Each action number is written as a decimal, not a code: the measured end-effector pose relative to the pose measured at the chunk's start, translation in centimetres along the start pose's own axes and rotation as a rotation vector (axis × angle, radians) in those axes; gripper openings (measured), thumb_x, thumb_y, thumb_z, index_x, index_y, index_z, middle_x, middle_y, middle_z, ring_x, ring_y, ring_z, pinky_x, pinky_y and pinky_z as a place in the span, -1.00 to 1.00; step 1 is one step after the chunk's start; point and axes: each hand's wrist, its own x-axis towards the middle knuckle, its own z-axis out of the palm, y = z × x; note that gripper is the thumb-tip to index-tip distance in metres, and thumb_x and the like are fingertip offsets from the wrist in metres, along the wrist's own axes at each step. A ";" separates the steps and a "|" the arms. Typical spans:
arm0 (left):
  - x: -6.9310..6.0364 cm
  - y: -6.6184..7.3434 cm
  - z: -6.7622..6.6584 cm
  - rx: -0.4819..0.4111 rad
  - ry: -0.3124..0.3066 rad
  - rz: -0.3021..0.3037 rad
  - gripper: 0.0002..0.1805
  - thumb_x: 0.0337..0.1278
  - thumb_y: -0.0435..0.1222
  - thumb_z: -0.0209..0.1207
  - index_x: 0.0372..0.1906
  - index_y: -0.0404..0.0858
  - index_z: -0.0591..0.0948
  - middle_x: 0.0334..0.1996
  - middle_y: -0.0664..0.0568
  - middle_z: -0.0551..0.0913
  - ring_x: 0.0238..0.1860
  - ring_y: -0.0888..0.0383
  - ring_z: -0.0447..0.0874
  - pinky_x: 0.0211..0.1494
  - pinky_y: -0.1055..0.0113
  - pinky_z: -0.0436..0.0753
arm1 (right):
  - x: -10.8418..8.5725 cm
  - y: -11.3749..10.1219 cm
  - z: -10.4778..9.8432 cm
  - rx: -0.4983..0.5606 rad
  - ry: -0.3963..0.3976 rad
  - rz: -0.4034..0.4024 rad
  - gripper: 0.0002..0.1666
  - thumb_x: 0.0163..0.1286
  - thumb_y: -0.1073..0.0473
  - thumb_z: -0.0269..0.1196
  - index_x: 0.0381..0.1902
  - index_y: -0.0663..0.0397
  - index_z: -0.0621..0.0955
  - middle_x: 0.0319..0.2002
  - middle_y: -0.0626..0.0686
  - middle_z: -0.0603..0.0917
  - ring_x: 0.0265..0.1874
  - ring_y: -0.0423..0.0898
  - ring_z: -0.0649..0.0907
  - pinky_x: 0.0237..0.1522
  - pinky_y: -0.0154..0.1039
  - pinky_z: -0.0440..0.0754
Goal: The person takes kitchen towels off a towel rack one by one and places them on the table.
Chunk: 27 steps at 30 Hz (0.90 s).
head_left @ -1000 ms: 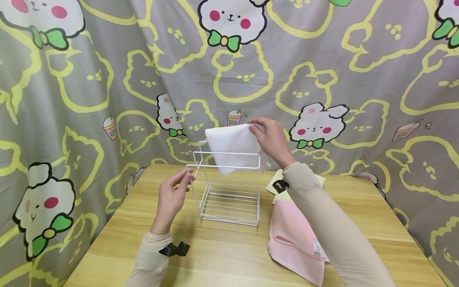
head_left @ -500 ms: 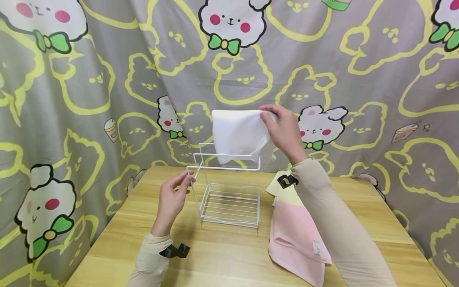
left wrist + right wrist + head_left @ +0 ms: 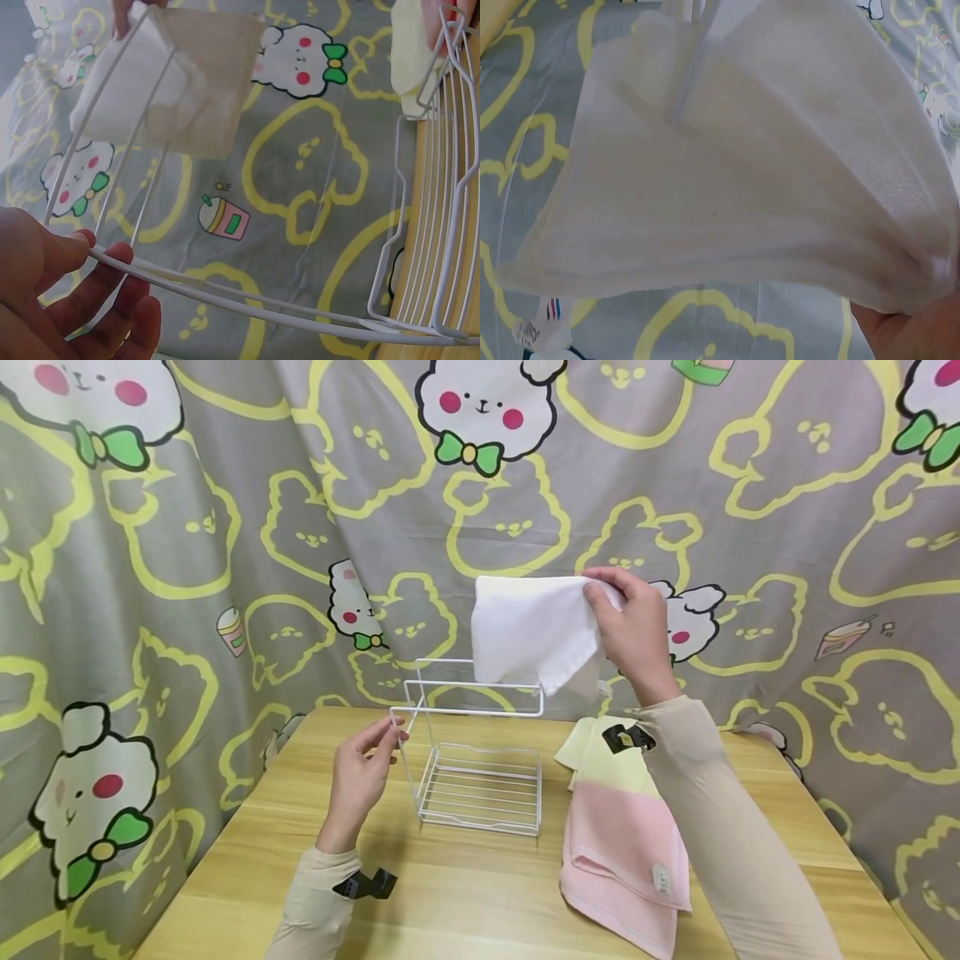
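Observation:
A white wire rack (image 3: 480,823) stands on the table, with top rails and a slatted bottom shelf. My left hand (image 3: 360,781) pinches its left front upright near the top corner; the left wrist view shows the thumb and fingers (image 3: 114,255) around the wire. Above the rack's right end, my right hand (image 3: 637,631) pinches a folded white towel (image 3: 525,622) by its upper right corner. The towel hangs down, its lower edge close to the top rails. In the right wrist view the towel (image 3: 705,195) fills most of the picture, with a small label (image 3: 547,322) at its edge.
Right of the rack, a pink towel (image 3: 618,860) with a label lies on the wooden table (image 3: 465,893), overlapping a pale yellow towel (image 3: 615,764). A grey patterned curtain (image 3: 517,485) hangs behind the table and along its left side.
My right hand has lifted the white towel up and to the right, from behind the top rails to above the rack's right end. The left hand stays on the rack.

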 end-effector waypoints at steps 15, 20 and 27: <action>0.1 0.0 0.2 0.001 -0.007 0.003 -0.73 0.48 -0.25 0.18 0.11 -0.26 0.73 -0.15 -0.18 0.78 -0.18 0.22 0.68 -0.11 0.24 0.78 | -0.1 1.8 -5.5 0.058 0.132 0.085 -0.70 0.46 0.17 0.29 0.06 0.17 0.73 -0.06 -0.08 0.73 -0.09 -0.26 0.62 -0.07 -0.47 0.55; 0.0 0.0 0.2 0.002 -0.013 -0.004 -0.72 0.49 -0.24 0.18 0.11 -0.27 0.72 -0.15 -0.18 0.78 -0.17 0.21 0.68 -0.13 0.34 0.76 | -0.7 3.2 -8.0 -0.001 0.164 0.096 -0.71 0.46 0.18 0.30 0.06 0.14 0.74 -0.11 -0.17 0.72 -0.09 -0.29 0.61 -0.05 -0.49 0.52; 0.1 -0.2 0.0 -0.003 -0.005 0.011 -0.73 0.49 -0.24 0.18 0.09 -0.26 0.73 -0.16 -0.21 0.78 -0.16 0.24 0.67 -0.16 0.42 0.74 | -2.1 5.0 -10.9 -0.153 0.175 0.157 -0.68 0.49 0.08 0.27 0.10 0.06 0.74 -0.06 -0.21 0.70 -0.07 -0.30 0.59 -0.10 -0.50 0.50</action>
